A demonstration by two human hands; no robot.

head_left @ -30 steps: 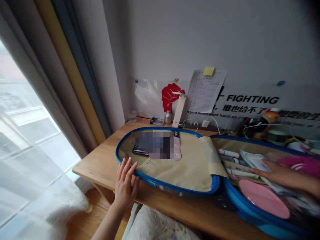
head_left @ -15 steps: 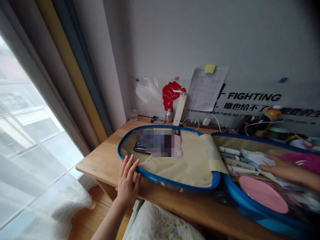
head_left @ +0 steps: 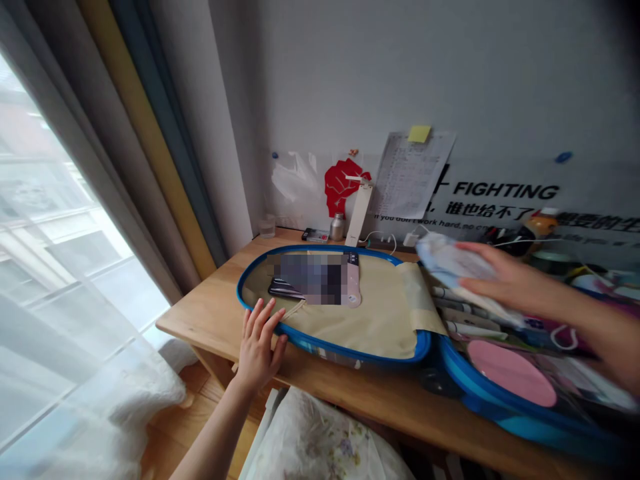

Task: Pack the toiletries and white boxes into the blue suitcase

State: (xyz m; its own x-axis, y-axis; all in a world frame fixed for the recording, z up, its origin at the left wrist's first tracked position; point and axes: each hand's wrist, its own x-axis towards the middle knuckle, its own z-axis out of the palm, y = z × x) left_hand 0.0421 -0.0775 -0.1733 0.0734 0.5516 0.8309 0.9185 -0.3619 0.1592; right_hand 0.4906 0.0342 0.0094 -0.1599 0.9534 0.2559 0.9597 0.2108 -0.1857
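A blue-rimmed case lies spread in two halves on the wooden desk (head_left: 210, 313). My left hand (head_left: 259, 345) rests flat, fingers apart, on the near rim of the left half (head_left: 330, 347), whose beige lining holds a dark item and a pink strip. My right hand (head_left: 505, 277) is raised above the right half (head_left: 500, 400) and grips a pale blue-white packet (head_left: 445, 261). Below it in the right half lie white pens (head_left: 463, 312) and a pink round plate (head_left: 510, 372).
Curtains and a bright window fill the left. Against the wall stand a small metal bottle (head_left: 337, 227), a white stick-like lamp (head_left: 357, 215), chargers and cables, bottles at the right. A paper sheet (head_left: 410, 177) and red fist sticker (head_left: 341, 187) hang above. Floral fabric (head_left: 325, 443) lies under the desk edge.
My right hand has lifted the pale packet out of the right half and carried it up and leftwards. My left hand has stayed on the case rim.
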